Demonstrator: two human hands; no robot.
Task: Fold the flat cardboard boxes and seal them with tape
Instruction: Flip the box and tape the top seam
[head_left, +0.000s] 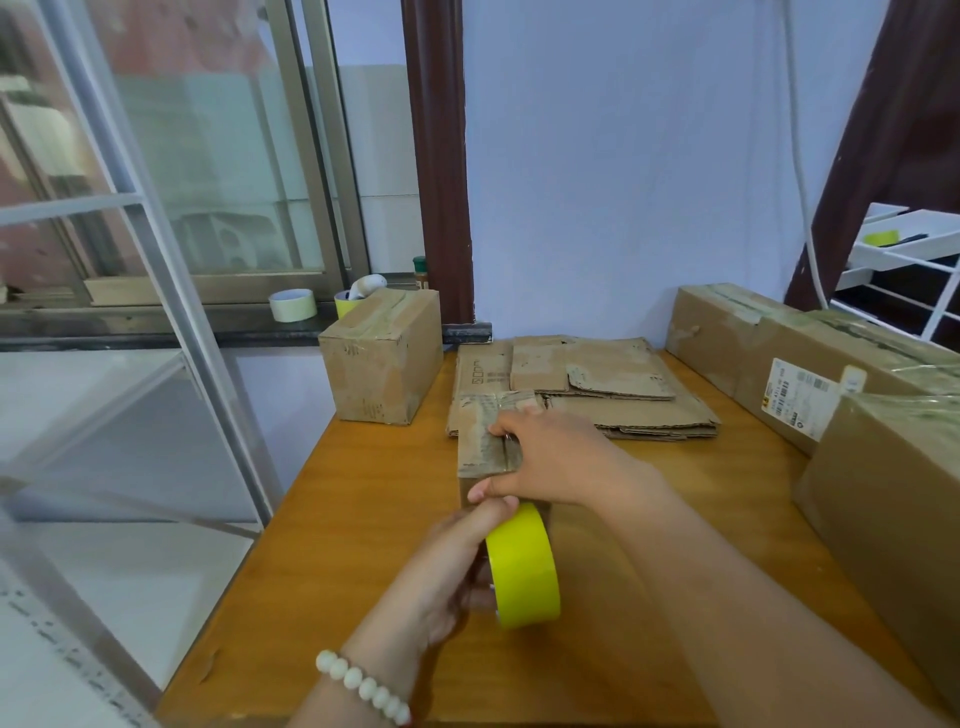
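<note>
A small folded cardboard box (480, 441) stands on the wooden table (363, 519) in front of me. My right hand (561, 457) lies over its top, fingers on the flap seam and thumb at the near edge. My left hand (457, 561) grips a yellow tape roll (524, 566) just in front of the box's near side, below the right thumb. Behind the box lies a stack of flat cardboard boxes (613, 395).
A taped box (382, 358) stands at the table's far left corner. Large sealed boxes (810, 374) line the right edge. A pale tape roll (293, 305) and a yellow cup (345, 301) sit on the window sill. A white rack (904, 260) stands at right.
</note>
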